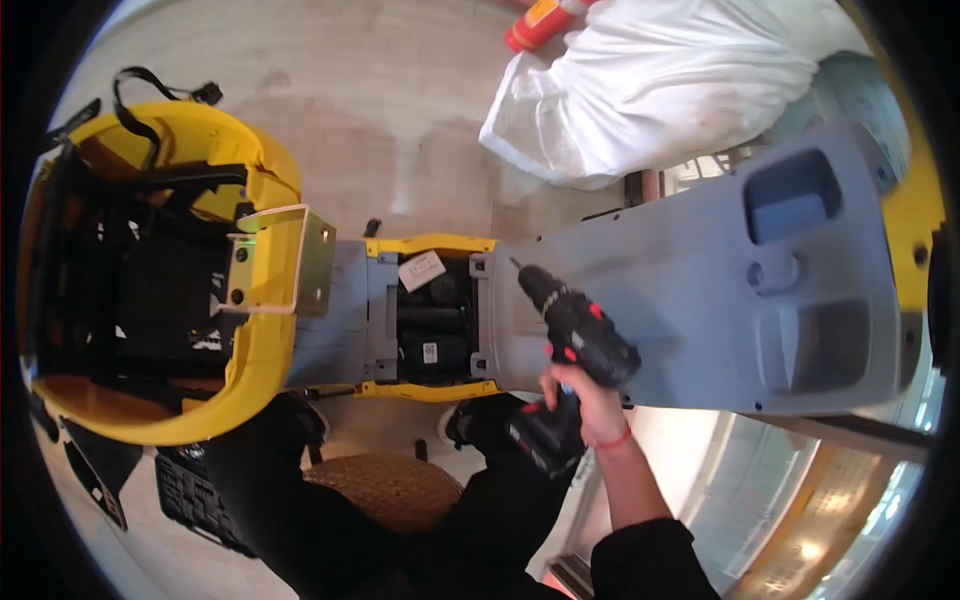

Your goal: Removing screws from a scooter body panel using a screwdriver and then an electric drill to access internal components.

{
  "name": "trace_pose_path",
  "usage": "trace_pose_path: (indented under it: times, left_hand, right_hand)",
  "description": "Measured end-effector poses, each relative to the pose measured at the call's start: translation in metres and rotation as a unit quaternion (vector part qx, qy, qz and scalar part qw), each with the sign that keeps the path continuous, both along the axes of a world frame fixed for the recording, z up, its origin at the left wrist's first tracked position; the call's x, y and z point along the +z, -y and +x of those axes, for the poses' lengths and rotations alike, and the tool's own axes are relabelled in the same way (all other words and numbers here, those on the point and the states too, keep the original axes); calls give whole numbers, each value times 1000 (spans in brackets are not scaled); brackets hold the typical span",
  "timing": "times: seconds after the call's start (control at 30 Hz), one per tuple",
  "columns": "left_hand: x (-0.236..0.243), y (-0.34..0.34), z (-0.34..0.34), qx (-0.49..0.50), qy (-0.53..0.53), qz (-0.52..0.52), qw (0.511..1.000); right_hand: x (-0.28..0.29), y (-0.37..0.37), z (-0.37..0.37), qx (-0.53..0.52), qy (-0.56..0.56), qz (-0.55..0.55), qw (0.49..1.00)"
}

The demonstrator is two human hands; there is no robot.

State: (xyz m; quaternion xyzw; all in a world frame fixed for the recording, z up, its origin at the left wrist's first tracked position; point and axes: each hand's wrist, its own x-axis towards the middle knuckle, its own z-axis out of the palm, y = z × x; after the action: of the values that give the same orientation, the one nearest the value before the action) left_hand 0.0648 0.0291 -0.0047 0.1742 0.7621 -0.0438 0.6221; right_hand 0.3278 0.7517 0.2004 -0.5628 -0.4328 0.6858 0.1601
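Note:
My right hand (pixel 590 400) is closed around the grip of a black cordless drill (pixel 580 325) with red details. The drill hangs over a long grey panel (pixel 660 300), its bit pointing up and left, with no screw visible at the tip. Left of that tip is a rectangular opening framed in grey and yellow. Inside the opening are dark parts (pixel 435 320) and a small white labelled piece (pixel 422 270). A yellow rounded housing (pixel 270 340) with a metal bracket (pixel 318 260) stands at the left, its inside dark. My left hand is out of view.
White sheeting (pixel 650 95) lies at the back right, beside a red cylinder (pixel 535 25). A black cable (pixel 140 75) loops above the housing. A woven stool seat (pixel 390 488) shows between my legs. A black case-like object (pixel 195 495) rests on the floor at lower left.

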Motion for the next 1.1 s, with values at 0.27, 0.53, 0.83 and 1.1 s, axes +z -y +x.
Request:
trace_pose_path:
  times: [0.27,0.53,0.83,1.1]
  left_hand:
    - [92,38,58,20,32,-40,999]
    - [200,-290,-67,326,-204,127,914]
    - [164,-611,112,566,214,225,763]
    - [23,-794,155,752,98,135,637]
  right_hand:
    - [-45,-91,-21,-23,204,-126,971]
    - [11,-129,-84,21,316,-223,922]
    - [-55,-160,-88,83,350,-133,924]
    - [-80,-143,-70,43,305,-131,942]
